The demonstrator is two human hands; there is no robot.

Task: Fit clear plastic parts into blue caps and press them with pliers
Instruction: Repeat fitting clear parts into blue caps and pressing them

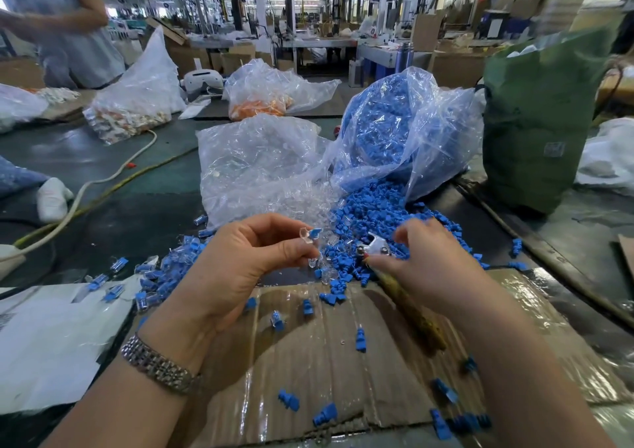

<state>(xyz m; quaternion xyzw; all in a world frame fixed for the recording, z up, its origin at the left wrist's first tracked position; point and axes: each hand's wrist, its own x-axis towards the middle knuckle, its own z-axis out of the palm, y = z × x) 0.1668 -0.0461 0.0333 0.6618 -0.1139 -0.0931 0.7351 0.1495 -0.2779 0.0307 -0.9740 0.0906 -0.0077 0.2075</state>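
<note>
No text, label or number is legible anywhere here.

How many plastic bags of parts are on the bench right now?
5: blue caps bag, clear parts bag, orange parts bag, mixed parts bag, white bag at the left edge. Others may be hidden.

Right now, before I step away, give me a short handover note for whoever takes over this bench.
Left hand: pinches a clear plastic part with a blue cap between thumb and fingertips, above the pile.
Right hand: grips the pliers, handle under the palm, jaws pointing at the left hand; fingers reach over the loose blue caps.
Stock: blue caps spill from the bag of blue caps; clear parts sit in the clear bag beside it.
Done: fitted pieces lie left of the cardboard.
Left: press the held piece, then carry on; both bags look far from empty.
</note>
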